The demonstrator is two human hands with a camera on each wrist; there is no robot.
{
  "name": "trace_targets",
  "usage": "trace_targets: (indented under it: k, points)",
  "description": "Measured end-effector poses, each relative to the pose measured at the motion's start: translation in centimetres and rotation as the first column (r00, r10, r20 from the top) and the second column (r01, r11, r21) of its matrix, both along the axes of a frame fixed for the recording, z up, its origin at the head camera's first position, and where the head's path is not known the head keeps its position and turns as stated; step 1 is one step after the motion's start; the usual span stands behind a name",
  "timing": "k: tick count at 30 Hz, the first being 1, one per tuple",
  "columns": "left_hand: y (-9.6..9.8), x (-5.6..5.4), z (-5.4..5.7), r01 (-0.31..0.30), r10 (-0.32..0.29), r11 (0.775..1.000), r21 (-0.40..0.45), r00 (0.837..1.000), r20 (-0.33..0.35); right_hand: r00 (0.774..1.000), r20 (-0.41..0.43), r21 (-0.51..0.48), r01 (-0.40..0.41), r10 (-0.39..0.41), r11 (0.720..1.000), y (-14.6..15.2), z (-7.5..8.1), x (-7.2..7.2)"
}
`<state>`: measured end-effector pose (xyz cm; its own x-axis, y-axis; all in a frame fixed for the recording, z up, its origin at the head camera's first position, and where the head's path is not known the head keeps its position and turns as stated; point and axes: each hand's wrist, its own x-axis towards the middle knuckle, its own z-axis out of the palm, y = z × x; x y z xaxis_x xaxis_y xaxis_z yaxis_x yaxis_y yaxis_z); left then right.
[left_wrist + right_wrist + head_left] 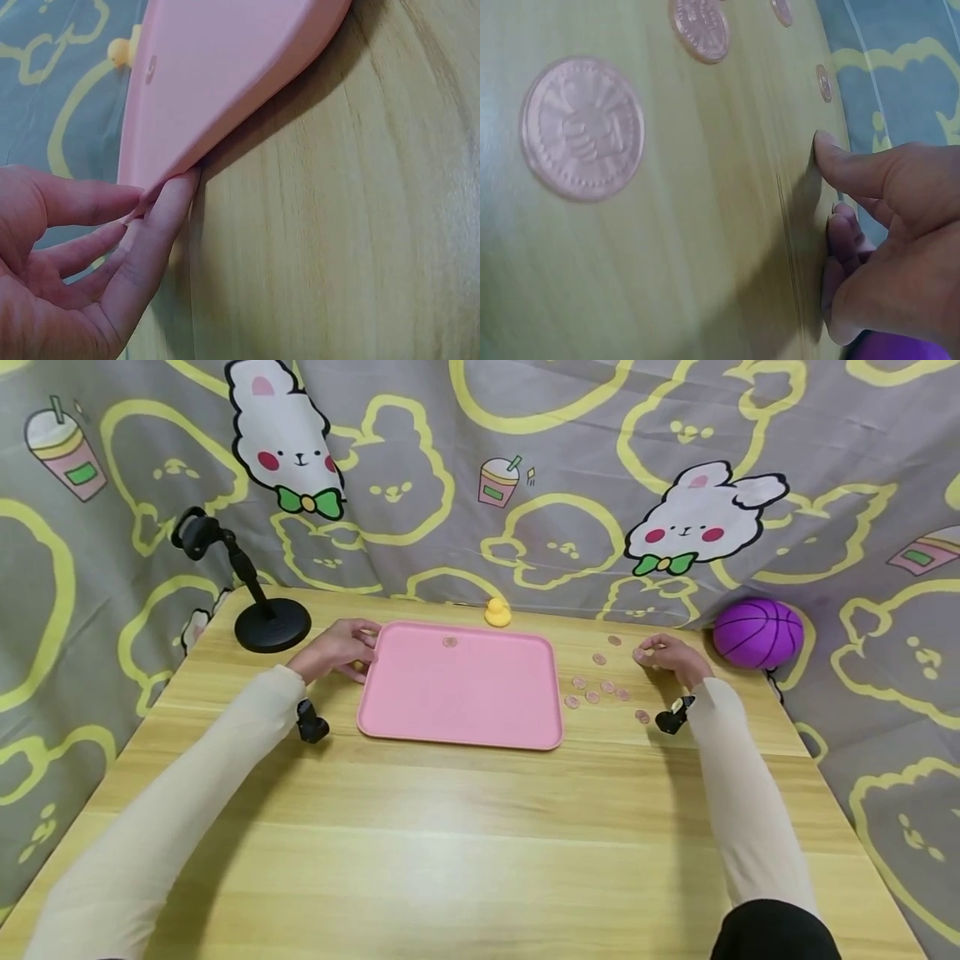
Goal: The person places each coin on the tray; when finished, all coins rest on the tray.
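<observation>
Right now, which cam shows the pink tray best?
Head: nearly the whole pink tray is in frame, including the coin on it. Left wrist gives only a cropped close-up, with the left hand pinching its rim. Right wrist doesn't show it.

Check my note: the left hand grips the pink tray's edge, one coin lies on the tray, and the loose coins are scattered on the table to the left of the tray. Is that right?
Not quite: the loose coins are scattered on the table to the right of the pink tray, as the head view shows. The rest of the note stands.
</observation>
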<state>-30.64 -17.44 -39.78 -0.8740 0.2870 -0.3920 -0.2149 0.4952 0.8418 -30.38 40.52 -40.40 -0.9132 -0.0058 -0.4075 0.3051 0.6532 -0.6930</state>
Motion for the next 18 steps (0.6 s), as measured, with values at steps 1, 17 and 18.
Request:
trace_targets:
  k: [1, 17, 18]
  points:
    - [0.0, 0.0, 0.0, -0.002, 0.002, 1.0, -0.002, 1.0, 0.003, 1.0, 0.001, 0.005, -0.001, 0.001, 1.0, 0.0, 0.1, 0.0]
    - [0.1, 0.0, 0.2, 0.004, -0.004, 1.0, 0.025, 1.0, 0.01, 0.995, -0.095, -0.211, -0.026, 0.006, 0.977, -4.3, 3.0, -1.0]
    - [0.0, 0.0, 0.2, 0.001, -0.001, 1.0, 0.027, 1.0, 0.01, 0.996, -0.094, -0.241, -0.03, 0.008, 0.97, -4.8, 3.0, -1.1]
